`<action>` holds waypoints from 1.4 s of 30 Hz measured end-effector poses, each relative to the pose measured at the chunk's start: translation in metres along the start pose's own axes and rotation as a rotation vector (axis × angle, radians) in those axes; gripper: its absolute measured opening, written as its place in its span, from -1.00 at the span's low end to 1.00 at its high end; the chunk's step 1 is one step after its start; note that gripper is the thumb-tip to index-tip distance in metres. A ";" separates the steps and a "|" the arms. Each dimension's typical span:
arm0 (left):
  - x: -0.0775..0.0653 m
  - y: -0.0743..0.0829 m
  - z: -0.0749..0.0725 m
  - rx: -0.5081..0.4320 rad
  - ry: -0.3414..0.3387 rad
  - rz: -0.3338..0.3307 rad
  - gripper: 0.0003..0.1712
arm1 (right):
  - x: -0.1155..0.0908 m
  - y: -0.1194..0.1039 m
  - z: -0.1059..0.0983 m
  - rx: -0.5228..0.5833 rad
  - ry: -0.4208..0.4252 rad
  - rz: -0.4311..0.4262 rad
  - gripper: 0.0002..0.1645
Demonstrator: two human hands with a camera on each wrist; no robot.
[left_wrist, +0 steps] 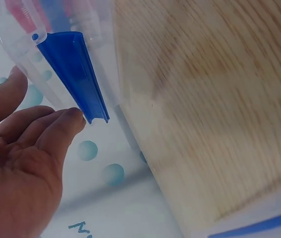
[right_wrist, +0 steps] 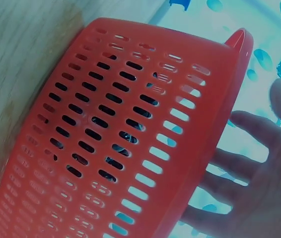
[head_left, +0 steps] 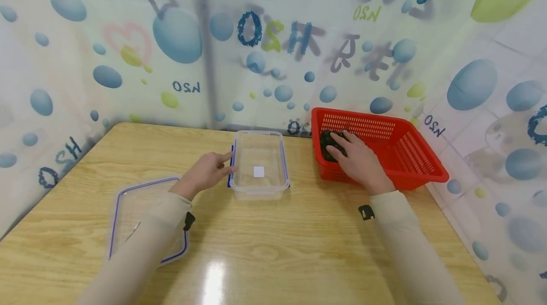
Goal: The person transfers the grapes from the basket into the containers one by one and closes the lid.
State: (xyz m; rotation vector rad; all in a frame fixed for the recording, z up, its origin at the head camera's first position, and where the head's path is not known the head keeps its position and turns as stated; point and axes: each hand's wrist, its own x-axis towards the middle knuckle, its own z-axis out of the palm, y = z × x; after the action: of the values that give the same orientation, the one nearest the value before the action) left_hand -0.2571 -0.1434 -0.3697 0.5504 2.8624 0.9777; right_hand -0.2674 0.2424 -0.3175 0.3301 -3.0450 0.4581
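A clear plastic food container with blue side clips stands lidless near the back of the table. My left hand is at its left side, fingertips against the hanging blue clip, thumb apart from the fingers. Over the left end of a red slotted basket reaches my right hand, its fingers spread above dark, shiny things. Their kind cannot be told. In the right wrist view the basket wall hides the fingertips of the right hand, and the dark things show only through the slots.
A clear lid with a blue seal lies on the wooden table at the left, partly under my left forearm. A patterned curtain hangs close behind the table and along both sides.
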 end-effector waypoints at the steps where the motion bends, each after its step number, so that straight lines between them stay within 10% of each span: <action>1: 0.000 -0.001 0.000 0.003 -0.001 0.000 -0.39 | 0.002 0.000 -0.001 0.001 0.000 0.008 -0.26; 19: 0.003 -0.001 0.003 -0.074 -0.047 -0.095 -0.38 | 0.035 0.029 0.002 0.079 -0.294 0.198 -0.17; 42: 0.002 0.001 0.003 -0.085 -0.046 -0.150 -0.37 | 0.054 0.038 0.004 0.159 -0.499 0.178 -0.32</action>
State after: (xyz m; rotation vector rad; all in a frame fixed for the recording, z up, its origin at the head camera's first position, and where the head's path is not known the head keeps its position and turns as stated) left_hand -0.2579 -0.1400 -0.3710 0.3402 2.7594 1.0417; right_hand -0.3284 0.2661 -0.3281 0.2032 -3.5507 0.7298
